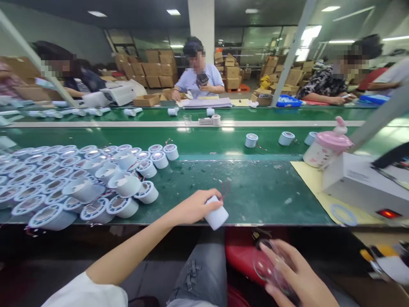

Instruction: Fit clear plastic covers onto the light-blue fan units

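Observation:
My left hand (198, 205) is closed around a light-blue cylindrical housing (217, 216), tilted at the front edge of the green bench (249, 187). Thin reddish wires rise faintly behind it. Lower right, off the bench and above my lap, my right hand (302, 270) is curled around a dark, partly see-through rounded object (275, 266); motion blur hides its kind. A crowd of similar light-blue housings (124, 184) covers the bench to the left, some stacked on others. Many show a ringed opening on top, and some trail thin wires.
Beyond the bench runs a green conveyor (204, 140), carrying a few housings (251, 140) and a clear cup (187, 120). At right stand a pink-lidded container (326, 147) and a grey box with a red-lit switch (354, 183). Co-workers (200, 79) sit opposite.

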{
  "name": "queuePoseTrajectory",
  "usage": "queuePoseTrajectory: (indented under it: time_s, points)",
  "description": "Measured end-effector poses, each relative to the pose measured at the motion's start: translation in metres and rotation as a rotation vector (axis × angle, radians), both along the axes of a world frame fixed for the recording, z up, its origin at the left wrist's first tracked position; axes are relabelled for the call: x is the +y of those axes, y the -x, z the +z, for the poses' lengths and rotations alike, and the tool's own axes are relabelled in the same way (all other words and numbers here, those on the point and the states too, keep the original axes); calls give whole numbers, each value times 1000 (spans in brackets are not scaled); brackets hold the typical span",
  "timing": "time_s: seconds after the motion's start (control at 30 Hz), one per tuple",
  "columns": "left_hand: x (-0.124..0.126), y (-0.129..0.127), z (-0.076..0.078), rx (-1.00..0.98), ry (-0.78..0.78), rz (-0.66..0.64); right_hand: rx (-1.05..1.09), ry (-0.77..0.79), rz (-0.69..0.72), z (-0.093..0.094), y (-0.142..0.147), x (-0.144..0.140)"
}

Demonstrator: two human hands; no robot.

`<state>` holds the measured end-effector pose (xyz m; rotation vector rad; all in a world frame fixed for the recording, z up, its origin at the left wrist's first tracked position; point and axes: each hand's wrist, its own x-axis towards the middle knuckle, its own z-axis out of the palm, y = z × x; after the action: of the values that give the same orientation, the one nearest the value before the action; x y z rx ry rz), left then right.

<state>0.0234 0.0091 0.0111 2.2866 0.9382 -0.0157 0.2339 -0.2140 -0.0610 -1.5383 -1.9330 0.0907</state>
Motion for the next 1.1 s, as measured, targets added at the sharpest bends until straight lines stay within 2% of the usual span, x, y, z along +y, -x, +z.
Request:
queuePoseTrajectory:
  time_s: [0.07,0.13,0.2,0.27,0.33,0.4,0.5,0.67,0.77,0.87,0.93,1.0,1.1]
  points:
    - [-18,-22,-3,-32,202,-226,-176,-70,-72,9,8,8]
    - [-32,-40,-6,-50,327,-409,-294,-60,-186,19,11,16]
    - [-41,-53,-8,-93,325,-539,-305,53,-245,26,10,19]
    - [-46,-60,-9,-155,232,-582,-175,225,-250,29,7,14]
    - [-49,-64,-13,-227,155,-534,58,387,-257,30,5,6]
    - [-52,-65,-20,-320,143,-457,288,466,-278,31,4,-2]
    - [-53,-65,-38,-468,186,-416,520,454,-296,34,3,-6]
    - [-55,-64,-61,-556,252,-471,832,401,-365,34,2,-2]
    - [-57,-63,-62,-559,442,-531,1079,397,-390,31,-1,-1]
    - [-62,-62,-57,-523,710,-466,1276,386,-369,27,-5,-3]
    - [-64,-62,-54,-532,830,-389,1216,361,-298,25,-6,-7]
    - [-66,-61,-54,-563,923,-307,973,331,-248,24,-6,-13]
    - [-68,-60,-55,-547,1056,-232,597,284,-256,21,-4,-23]
